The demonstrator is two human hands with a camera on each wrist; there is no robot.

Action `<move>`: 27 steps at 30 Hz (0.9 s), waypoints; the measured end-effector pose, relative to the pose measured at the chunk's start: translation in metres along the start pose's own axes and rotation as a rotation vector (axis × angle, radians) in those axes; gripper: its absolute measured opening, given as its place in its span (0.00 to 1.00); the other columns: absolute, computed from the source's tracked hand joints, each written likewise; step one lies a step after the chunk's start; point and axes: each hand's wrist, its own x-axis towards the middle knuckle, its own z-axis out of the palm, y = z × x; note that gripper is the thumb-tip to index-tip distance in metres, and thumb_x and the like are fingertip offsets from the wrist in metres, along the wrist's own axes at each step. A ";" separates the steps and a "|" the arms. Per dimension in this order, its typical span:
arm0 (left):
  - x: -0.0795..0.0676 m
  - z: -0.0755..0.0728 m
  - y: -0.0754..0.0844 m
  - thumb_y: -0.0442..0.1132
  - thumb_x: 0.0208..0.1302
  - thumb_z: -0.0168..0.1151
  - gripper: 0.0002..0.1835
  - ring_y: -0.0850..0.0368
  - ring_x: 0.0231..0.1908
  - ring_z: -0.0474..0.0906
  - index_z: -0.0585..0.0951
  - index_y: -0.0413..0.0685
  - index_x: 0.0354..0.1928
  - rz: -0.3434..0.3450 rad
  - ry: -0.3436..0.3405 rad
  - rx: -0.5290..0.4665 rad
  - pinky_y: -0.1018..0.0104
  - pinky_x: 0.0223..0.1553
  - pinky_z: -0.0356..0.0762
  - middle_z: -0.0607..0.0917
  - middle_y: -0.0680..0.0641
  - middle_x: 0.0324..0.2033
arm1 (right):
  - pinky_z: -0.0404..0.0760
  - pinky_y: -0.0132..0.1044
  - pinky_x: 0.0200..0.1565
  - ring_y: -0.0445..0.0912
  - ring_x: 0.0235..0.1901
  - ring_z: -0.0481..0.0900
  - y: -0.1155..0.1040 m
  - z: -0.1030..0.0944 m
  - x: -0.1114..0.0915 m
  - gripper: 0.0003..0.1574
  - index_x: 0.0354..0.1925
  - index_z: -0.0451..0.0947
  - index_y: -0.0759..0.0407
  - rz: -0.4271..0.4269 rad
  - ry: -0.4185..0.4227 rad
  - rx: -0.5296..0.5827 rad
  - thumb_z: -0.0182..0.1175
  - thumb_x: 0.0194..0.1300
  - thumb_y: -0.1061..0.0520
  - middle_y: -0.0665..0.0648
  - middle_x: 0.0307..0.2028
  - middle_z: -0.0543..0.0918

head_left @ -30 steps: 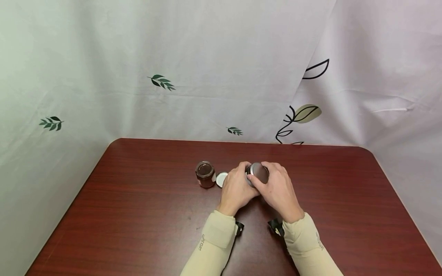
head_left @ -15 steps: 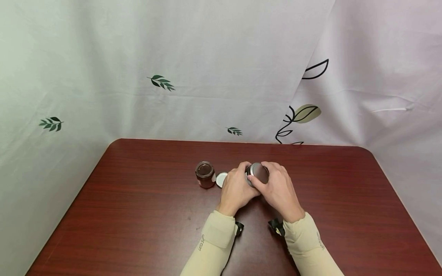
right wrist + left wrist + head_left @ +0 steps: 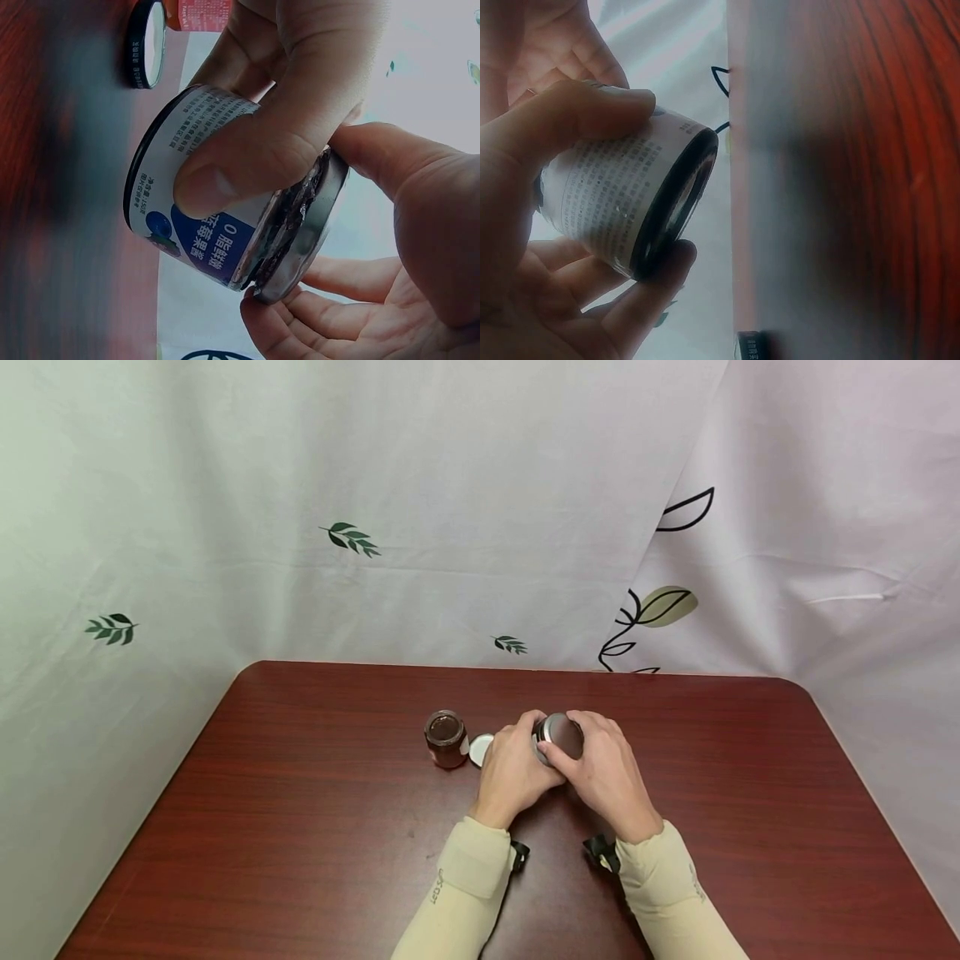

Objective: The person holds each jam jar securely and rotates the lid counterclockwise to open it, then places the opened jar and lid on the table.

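My left hand [image 3: 513, 772] grips a small jam jar [image 3: 169, 202] with a white and blue label that pictures blueberries. Its thumb lies across the label in both wrist views. My right hand [image 3: 609, 772] holds the jar's metal lid [image 3: 307, 240] by the rim, thumb on one side and fingers on the other. The lid sits over the jar's mouth; a strip of dark, crinkled neck shows between lid and label. The jar is tilted in both wrist views, its base apart from the table in the left wrist view.
An uncovered jar [image 3: 446, 742] of dark contents stands left of my hands on the reddish-brown table [image 3: 315, 793]. Beside it lies a loose lid [image 3: 480, 750], white inside facing up. A pale leaf-printed curtain [image 3: 450, 527] hangs behind the table's far edge.
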 end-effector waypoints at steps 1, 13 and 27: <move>0.000 0.000 0.000 0.49 0.42 0.79 0.35 0.51 0.40 0.84 0.79 0.49 0.55 -0.001 -0.001 0.000 0.57 0.41 0.81 0.87 0.47 0.40 | 0.69 0.55 0.61 0.64 0.58 0.75 0.000 0.000 0.000 0.38 0.56 0.78 0.73 0.000 -0.001 -0.001 0.72 0.60 0.46 0.69 0.53 0.81; 0.001 0.000 0.000 0.49 0.42 0.79 0.35 0.51 0.40 0.84 0.79 0.49 0.55 -0.009 -0.007 0.001 0.58 0.41 0.81 0.87 0.47 0.39 | 0.70 0.56 0.61 0.64 0.58 0.74 0.000 0.000 0.000 0.37 0.56 0.77 0.73 -0.010 -0.014 -0.009 0.72 0.60 0.46 0.69 0.54 0.81; 0.000 0.000 0.000 0.50 0.44 0.79 0.34 0.52 0.41 0.85 0.79 0.48 0.56 -0.002 -0.004 0.001 0.58 0.41 0.81 0.87 0.46 0.40 | 0.70 0.55 0.62 0.63 0.59 0.74 0.000 -0.001 -0.001 0.37 0.57 0.77 0.73 -0.038 -0.022 -0.020 0.72 0.61 0.47 0.69 0.55 0.81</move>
